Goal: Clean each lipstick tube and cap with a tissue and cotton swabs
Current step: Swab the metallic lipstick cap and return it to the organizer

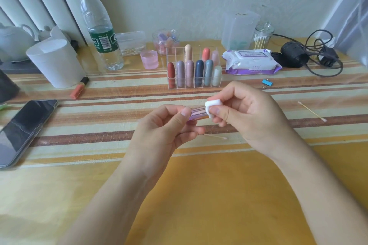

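Table (199, 195) is nearest me: bare yellow top at the near edge, stripes further out. Both forearms reach over it.

My left hand (159, 129) is mid-frame, thumb and fingers curled round the lipstick tube (196, 114), gripping its left part. My right hand (251, 113) is just beside it. Thumb and forefinger pinch a small folded tissue (212, 107) over the tube's right end, and the other fingers curl underneath.

The clear rack (173, 51) stands behind the hands, well apart, with lipsticks upright in it and some back slots vacant.

The tube is purple-pink and shiny, lying roughly level and held off the table between both hands. My fingers hide both ends, so I can't tell if it's the capped tube or one half.

Step, as I judge it: wiping the tube's outside with the tissue. To do it well:
- Keep the left grip firm and roll the tube under the tissue, so the whole round gets wiped and not just one strip.
- Shift my left fingers along to expose the covered part.
- Keep the pressure light so the tissue doesn't shred.

Seams and rim probably want a swab. One cotton swab (216, 136) lies on the table just below my left fingers, and a second swab (311, 111) lies well off to the right. The tips look pinkish, maybe used.
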